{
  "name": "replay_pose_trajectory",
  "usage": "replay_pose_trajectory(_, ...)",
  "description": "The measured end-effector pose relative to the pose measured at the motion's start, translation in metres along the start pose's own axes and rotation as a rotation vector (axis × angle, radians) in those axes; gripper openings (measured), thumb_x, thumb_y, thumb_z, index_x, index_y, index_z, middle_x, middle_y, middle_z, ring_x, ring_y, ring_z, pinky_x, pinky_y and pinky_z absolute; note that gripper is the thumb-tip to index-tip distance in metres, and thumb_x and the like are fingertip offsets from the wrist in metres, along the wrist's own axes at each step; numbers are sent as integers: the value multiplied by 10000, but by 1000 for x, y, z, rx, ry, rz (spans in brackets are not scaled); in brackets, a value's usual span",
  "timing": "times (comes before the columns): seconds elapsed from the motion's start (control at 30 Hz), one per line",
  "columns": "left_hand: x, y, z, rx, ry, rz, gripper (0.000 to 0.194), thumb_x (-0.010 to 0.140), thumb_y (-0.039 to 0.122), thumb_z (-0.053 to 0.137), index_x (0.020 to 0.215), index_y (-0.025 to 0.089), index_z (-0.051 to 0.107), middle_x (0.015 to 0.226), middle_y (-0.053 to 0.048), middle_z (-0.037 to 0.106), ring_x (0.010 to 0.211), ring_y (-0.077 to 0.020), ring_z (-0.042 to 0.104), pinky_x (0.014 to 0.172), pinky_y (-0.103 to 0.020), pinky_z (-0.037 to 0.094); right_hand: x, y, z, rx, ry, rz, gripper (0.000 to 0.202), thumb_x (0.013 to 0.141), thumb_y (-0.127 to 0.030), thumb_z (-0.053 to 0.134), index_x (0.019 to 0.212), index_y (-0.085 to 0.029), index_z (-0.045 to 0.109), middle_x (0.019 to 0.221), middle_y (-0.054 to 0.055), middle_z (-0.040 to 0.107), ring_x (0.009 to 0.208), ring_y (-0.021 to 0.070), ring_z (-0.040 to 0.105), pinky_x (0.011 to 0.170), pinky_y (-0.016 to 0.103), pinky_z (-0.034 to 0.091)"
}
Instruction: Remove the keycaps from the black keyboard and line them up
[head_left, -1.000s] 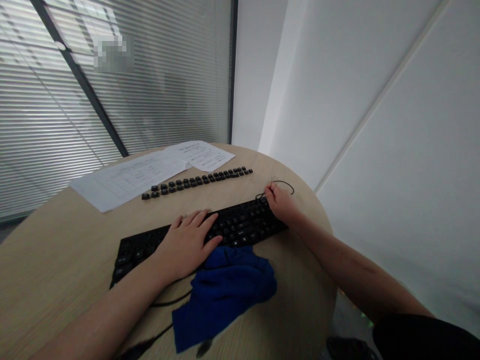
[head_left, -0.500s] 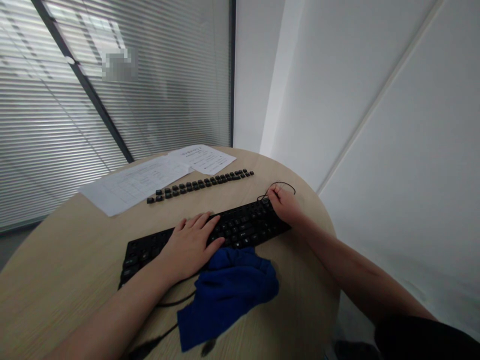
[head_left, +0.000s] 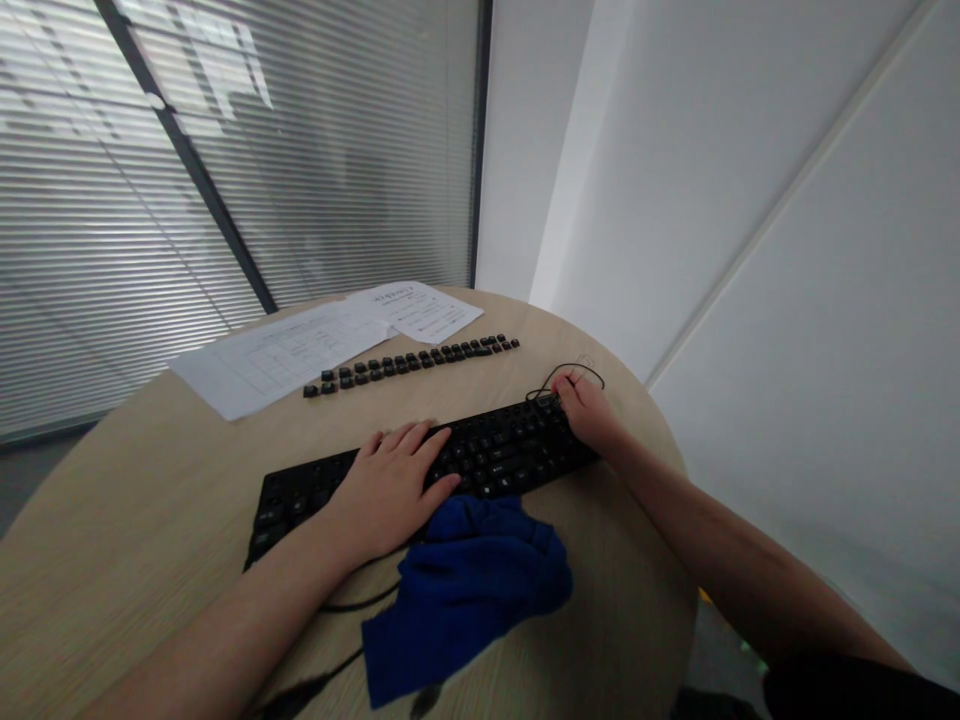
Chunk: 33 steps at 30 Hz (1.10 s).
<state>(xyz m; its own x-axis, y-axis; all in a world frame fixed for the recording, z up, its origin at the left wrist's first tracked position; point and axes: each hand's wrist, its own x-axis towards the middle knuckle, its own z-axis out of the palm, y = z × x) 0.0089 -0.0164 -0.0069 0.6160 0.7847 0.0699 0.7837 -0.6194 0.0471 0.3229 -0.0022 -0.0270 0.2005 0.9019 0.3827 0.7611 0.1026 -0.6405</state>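
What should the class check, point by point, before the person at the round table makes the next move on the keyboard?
1. Left hand flat on the keyboard, steadying it: ok.
2. Right hand at the keyboard's far right corner, by the thin wire loop: ok.
3. Right hand's grip on the wire loop: cannot tell.
4. Loose keys lined up in a row beyond the keyboard: ok.
5. Blue cloth clear of the keys: not ok, it touches the near edge.
6. Papers apart from both hands: ok.
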Motion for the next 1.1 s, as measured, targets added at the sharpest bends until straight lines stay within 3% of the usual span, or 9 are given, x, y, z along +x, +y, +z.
replay_pose_trajectory(0.33,1,0,-1,-17,0,-4,625,967,555,378,1463,191,487,1541,-145,454,1393,-350,434,1131,-569,309,-3,-1,4,-75,-46,-154,247,980,-341,393,879,-220,584,764,60,673,749,232,633,728,333,441)
replay_pose_trajectory(0.47,1,-1,-1,-31,5,-9,624,963,562,381,1461,202,490,1536,-134,464,1393,-349,436,1133,-569,306,-3,2,5,-54,-32,-151,247,977,-341,400,868,-224,588,761,62,672,733,237,633,716,342,449)
replay_pose_trajectory(0.67,2,-1,-1,-20,-18,-21,629,966,555,391,1475,194,475,1553,-137,439,1399,-345,431,1148,-567,288,-2,8,6,-33,92,-136,276,979,-358,384,831,-222,575,740,49,649,720,222,610,701,329,448)
replay_pose_trajectory(1.1,1,-1,0,-25,-4,-16,630,966,556,395,1472,191,480,1545,-145,449,1398,-353,431,1131,-588,311,-4,15,8,3,135,-145,269,980,-374,403,860,-221,588,740,52,653,709,219,618,678,334,470)
